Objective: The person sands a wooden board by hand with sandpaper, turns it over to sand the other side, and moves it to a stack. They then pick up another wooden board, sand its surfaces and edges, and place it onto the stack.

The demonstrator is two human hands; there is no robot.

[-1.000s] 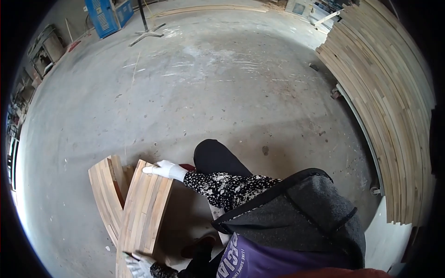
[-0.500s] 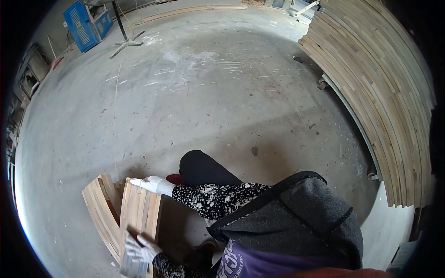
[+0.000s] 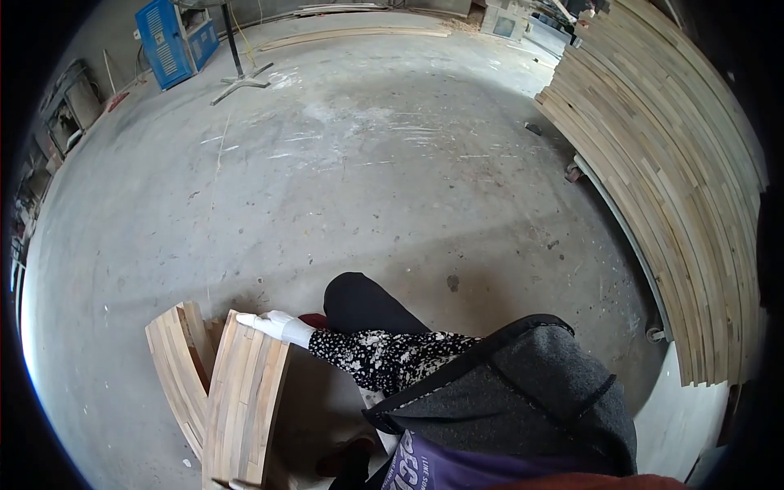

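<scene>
My right hand [image 3: 279, 325], in a white glove, grips the far corner of a striped laminated wood panel [image 3: 245, 384]; part of its fingers lies along the end edge. This panel stands tilted at the lower left, its near end cut off by the frame. Beside it, to the left, leans a second laminated wood panel [image 3: 175, 359], with a gap between the two. My left hand [image 3: 237, 484] is almost wholly below the bottom edge; only a small light sliver beside a thin dark object shows over the near panel, so its grip is hidden.
A large stack of laminated wood boards [image 3: 653, 188] rests on a wheeled cart [image 3: 608, 196] at the right. A blue cabinet [image 3: 167, 49] and a stand with splayed feet [image 3: 239, 82] are at the back left. Long wood strips [image 3: 351, 33] lie along the back of the concrete floor [image 3: 327, 188].
My left hand has slid down along the near panel, toward me and mostly out of the frame. My right hand stays at the far corner. The view has shifted slightly.
</scene>
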